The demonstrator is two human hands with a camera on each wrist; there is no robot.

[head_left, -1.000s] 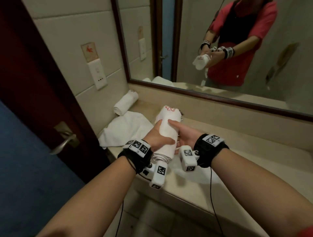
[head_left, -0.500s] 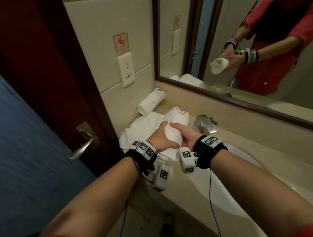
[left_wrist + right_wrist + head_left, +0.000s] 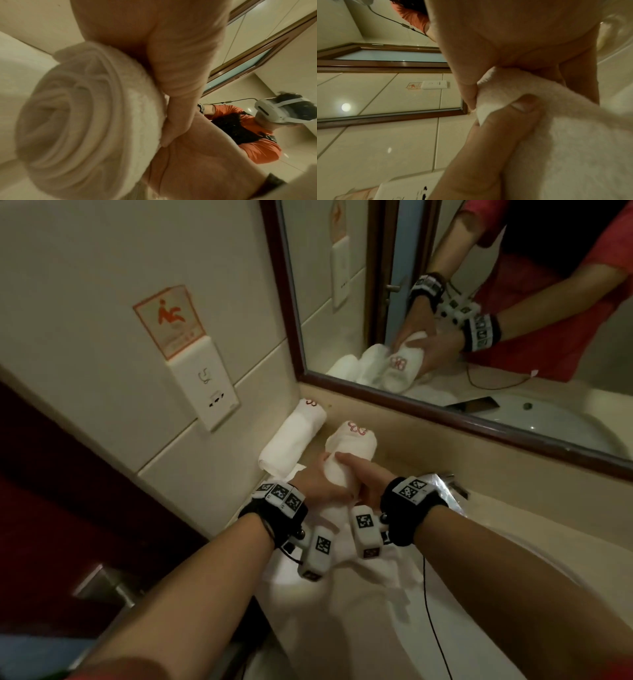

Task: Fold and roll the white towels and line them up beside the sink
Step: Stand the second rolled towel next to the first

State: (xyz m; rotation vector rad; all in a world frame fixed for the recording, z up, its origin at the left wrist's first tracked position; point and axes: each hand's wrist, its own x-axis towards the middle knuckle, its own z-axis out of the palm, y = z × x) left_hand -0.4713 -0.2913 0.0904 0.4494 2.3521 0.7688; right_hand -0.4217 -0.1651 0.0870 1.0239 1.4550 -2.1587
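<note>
Left hand (image 3: 317, 486) and right hand (image 3: 364, 482) both wrapped round rolled towel (image 3: 349, 451), now lower, close over desk (image 3: 394, 453) just beside second roll (image 3: 291, 441) at wall; earlier held higher. Left wrist view shows spiral end (image 3: 73, 112); right wrist view shows thumb (image 3: 510, 121) pinching loose flap.

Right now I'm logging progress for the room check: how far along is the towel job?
Done: one rolled towel lies on the counter against the wall. In hand: the left hand and right hand grip a second rolled towel, held beside the first and not yet set down. Left: an unfolded white towel is spread beneath the wrists, unrolled. Roughly halfway.
</note>
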